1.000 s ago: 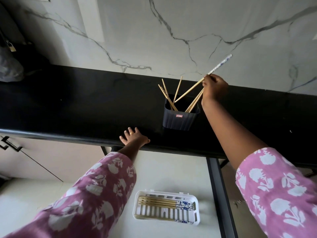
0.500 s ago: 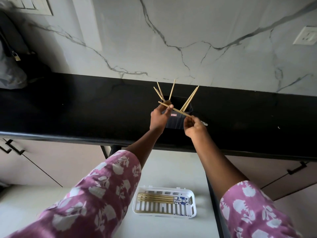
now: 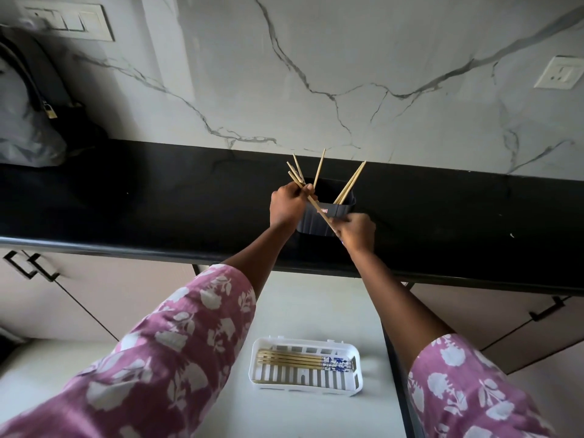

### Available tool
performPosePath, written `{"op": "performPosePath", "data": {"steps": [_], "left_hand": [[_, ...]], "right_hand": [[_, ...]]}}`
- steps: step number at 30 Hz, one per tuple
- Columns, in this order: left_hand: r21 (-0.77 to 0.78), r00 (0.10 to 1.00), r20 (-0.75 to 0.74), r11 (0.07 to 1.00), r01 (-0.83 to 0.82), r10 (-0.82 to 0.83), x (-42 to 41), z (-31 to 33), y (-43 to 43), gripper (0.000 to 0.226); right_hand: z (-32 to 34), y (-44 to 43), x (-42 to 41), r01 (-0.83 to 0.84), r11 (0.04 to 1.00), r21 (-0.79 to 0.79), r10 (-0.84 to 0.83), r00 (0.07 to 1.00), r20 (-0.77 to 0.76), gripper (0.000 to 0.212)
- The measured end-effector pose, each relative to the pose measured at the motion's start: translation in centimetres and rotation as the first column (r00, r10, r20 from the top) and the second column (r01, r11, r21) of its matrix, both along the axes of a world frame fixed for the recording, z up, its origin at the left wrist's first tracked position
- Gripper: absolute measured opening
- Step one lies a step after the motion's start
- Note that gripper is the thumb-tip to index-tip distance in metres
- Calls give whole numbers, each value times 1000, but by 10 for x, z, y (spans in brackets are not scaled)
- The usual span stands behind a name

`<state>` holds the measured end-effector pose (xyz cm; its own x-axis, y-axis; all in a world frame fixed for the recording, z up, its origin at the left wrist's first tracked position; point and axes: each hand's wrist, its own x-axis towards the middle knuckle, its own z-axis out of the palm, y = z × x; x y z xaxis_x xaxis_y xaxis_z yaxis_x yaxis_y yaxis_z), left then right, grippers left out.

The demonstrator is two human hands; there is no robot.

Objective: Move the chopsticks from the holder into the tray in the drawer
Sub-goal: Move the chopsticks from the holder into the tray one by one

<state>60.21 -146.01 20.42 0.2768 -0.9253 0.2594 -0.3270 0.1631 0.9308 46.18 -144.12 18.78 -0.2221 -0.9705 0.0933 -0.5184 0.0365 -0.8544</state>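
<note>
A dark ribbed holder (image 3: 319,221) stands on the black counter (image 3: 158,200) with several wooden chopsticks (image 3: 350,183) sticking out of it. One chopstick (image 3: 317,208) lies slanted across the holder's front, gripped at both ends. My left hand (image 3: 286,205) holds its upper left end. My right hand (image 3: 355,230) holds its lower right end. Below, a white slotted tray (image 3: 305,382) sits in the open drawer (image 3: 316,311) with several chopsticks (image 3: 303,361), blue-patterned at their right ends, lying in it.
A marble wall rises behind the counter, with a switch plate (image 3: 68,20) at upper left and a socket (image 3: 559,72) at right. A dark bag with a padlock (image 3: 47,110) sits at the counter's left end. Cabinet doors with black handles (image 3: 31,267) flank the drawer.
My right hand pulled a chopstick out of the holder and lowered it in front. My left hand rose from the counter edge and took its other end. The camera view shifted downward.
</note>
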Motion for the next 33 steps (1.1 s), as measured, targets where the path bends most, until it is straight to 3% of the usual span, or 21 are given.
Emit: {"op": "performPosePath", "data": {"steps": [3,7,10,14,17,22,26,30,33], "left_hand": [[24,999,6,999,38,-38,3,-3,2,20],[27,996,-18,995,93,-92,5,-13,7,18],[63,992,-15,990,126,-125,12,-24,9,23],[183,981,-180,977,109,-75,29,-46,8,46],[365,1000,4,931,18,-21,49,-73,6,59],[578,921,374,804,-139,-110,78,-115,3,68],[761,852,462,604,-237,-247,96,-128,0,89],[785,829,473,570,-242,-299,101,-130,-5,100],[794,857,456,544,-270,-241,90,-122,-10,110]], "right_hand": [[3,4,4,-190,967,-169,143,955,-258,22],[-6,3,14,-318,936,-151,227,874,-430,21],[-17,2,18,-295,948,-123,222,885,-410,20],[-38,8,20,-203,979,-15,191,945,-266,21],[-60,23,22,-201,977,76,209,970,-121,22],[-108,59,25,-355,891,284,403,905,-134,18],[-150,88,22,-394,784,480,545,807,-228,19],[-181,106,19,-424,673,606,704,618,-349,18],[-195,116,21,-450,595,665,784,508,-358,17]]}}
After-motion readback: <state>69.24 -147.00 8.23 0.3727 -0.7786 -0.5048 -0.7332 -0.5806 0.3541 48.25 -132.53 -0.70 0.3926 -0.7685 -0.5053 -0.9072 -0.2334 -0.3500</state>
